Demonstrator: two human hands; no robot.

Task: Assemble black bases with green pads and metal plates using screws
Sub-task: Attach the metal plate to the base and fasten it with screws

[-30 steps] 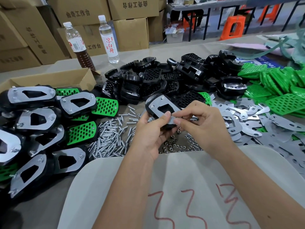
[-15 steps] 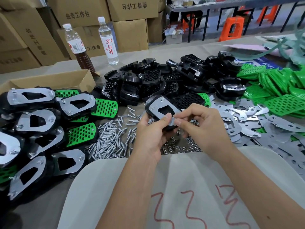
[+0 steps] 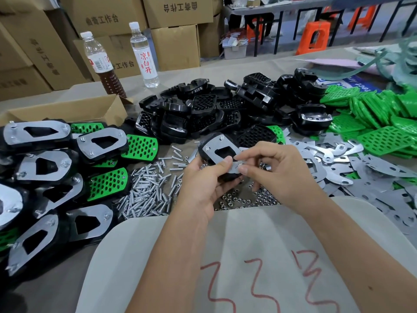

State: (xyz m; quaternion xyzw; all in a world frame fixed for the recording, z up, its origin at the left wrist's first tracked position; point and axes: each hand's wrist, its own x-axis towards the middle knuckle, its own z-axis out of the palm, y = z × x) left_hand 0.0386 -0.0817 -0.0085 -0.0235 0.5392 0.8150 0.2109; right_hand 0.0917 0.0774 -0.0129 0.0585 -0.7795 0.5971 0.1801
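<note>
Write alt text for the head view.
Left hand grips a black base with a metal plate; right hand pinches the plate's near end. Screws, nuts, green pads lie around.

Lower half of the held black base (image 3: pixel 204 146) behind both hands, finished assemblies (image 3: pixel 33 188) cropped left.

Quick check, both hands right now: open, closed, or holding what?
Left hand: closed, grip on the black base with its metal plate.
Right hand: fingertips pinch at the plate's near end; any small part there cannot be told.
</note>
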